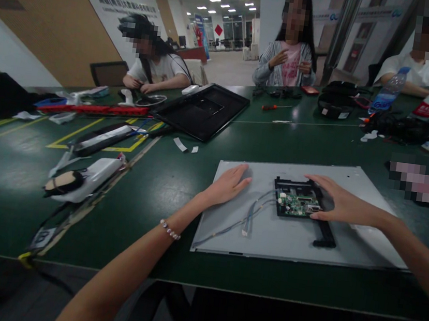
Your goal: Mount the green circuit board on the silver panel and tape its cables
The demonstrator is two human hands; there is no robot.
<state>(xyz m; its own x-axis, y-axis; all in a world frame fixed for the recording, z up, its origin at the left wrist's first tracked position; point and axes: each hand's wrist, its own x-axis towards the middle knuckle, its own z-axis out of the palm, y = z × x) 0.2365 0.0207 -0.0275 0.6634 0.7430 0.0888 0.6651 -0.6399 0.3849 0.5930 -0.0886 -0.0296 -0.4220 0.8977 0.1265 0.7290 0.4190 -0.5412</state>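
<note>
Right hand (329,198) in wide grip on black bracket (323,230), left hand (229,184) flat on panel (283,239)

"What can't you see from there?"

"The right hand (336,201) covers part of the black frame (326,234), and the small components on its circuit board (297,204) are too tiny for me to tell apart."

"And the panel (267,240)?"

"The right forearm (417,258) hides part of its right edge. I can't identify the pixelated object (423,183) toward the tabletop's (301,280) right side, and my view cuts off the rightmost person (413,73)."
</note>
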